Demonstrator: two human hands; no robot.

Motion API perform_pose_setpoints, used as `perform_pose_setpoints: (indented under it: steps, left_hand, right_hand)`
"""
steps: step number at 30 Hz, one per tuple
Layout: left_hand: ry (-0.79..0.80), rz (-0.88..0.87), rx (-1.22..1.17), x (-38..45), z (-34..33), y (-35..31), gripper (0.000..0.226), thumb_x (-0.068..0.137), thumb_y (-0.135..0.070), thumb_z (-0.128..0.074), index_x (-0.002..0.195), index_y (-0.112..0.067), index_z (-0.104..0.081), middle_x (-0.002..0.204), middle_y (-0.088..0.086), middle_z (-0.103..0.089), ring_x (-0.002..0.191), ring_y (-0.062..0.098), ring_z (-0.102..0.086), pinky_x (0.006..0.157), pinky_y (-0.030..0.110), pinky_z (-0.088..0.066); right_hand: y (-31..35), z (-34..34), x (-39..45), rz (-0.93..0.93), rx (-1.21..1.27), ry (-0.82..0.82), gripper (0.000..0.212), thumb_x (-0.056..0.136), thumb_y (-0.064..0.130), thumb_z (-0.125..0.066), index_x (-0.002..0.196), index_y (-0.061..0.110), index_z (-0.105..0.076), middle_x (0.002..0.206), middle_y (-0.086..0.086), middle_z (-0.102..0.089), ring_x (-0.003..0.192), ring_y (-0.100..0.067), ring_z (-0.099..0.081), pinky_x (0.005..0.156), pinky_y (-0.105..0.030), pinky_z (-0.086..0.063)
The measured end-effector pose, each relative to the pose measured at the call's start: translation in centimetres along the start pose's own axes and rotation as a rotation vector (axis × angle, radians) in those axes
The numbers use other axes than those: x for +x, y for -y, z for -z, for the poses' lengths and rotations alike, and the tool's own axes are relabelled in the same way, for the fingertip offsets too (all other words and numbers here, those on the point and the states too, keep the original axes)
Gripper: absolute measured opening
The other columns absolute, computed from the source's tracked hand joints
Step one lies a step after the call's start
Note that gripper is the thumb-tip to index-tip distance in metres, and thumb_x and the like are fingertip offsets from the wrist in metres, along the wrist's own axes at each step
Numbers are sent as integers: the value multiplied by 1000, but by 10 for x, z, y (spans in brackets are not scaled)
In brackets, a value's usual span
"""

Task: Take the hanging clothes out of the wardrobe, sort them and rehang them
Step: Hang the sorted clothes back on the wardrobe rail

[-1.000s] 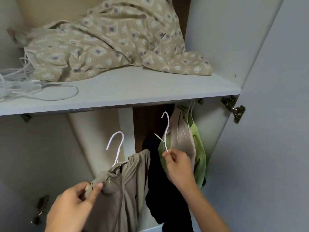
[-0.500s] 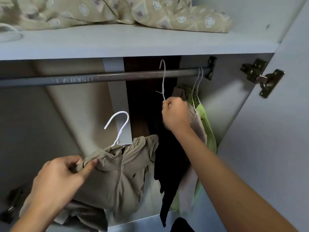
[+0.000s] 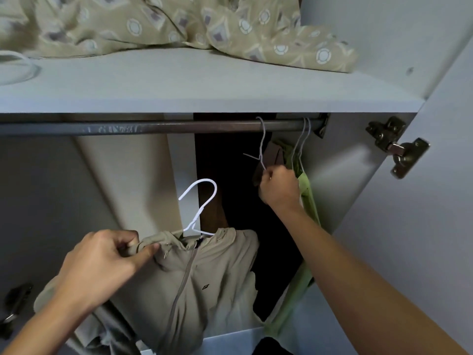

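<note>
Now 3 hangers [image 3: 302,139] on rail [image 3: 153,127], 1 jacket [image 3: 199,280] off.

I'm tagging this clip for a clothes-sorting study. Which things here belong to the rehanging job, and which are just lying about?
Part of the job:
- beige jacket on a white hanger, gripped by the left hand
- grey wire hanger hooked on the rail, gripped by the right hand
- green garment hanging at the rail's right end

Lying about:
- patterned cloth on the shelf
- door hinge

Faint stamped marks on rail [image 3: 115,129], unreadable; small dark logo on jacket [image 3: 205,287].
</note>
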State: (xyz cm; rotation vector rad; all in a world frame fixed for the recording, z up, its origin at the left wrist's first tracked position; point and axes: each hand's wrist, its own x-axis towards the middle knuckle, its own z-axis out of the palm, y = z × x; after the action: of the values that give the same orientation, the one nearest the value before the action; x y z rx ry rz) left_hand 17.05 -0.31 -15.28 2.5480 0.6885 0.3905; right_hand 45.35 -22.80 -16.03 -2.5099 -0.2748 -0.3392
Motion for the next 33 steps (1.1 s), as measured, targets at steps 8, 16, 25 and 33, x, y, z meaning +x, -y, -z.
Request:
perform_pose_setpoints:
  steps: [8,16,25,33]
  left_hand:
    - [68,-117,-12,20,18,-26,57,84,-49,-82,66,-12,-42,45,-5,-33,52,23,-36,56,32,-35]
    - [366,-313,-303,74,44,-50,69,83,-37,-86,54,-20,-27,56,-3,-20,54,13,-20,55,33,-16]
    - [235,-229,-170,110,-6,-48,57,74,-61,-77,64,-14,-45,53,-8,-37,55,14,-34,60,33,-32]
    - [120,-181,-88,126,-33,-75,47,89,-54,-77,126,-25,-73,122,3,-70,116,23,-64,99,33,-50]
  right_hand:
    - [-12,29,-30,147,136,-45,21,95,30,-67,110,15,-65,116,-9,-60,111,-27,-56,91,-36,-46]
    - [-22,25,-126,270,427,327,38,95,59,-56,80,25,-63,82,5,-55,76,-12,-59,73,-44,-52]
    - [-40,29,-128,325,474,433,46,93,47,-68,68,14,-47,59,6,-38,57,-5,-36,57,-32,-32]
    - [-18,33,-124,210,529,309,54,94,41,-70,67,7,-39,54,6,-32,54,-8,-28,55,-33,-28]
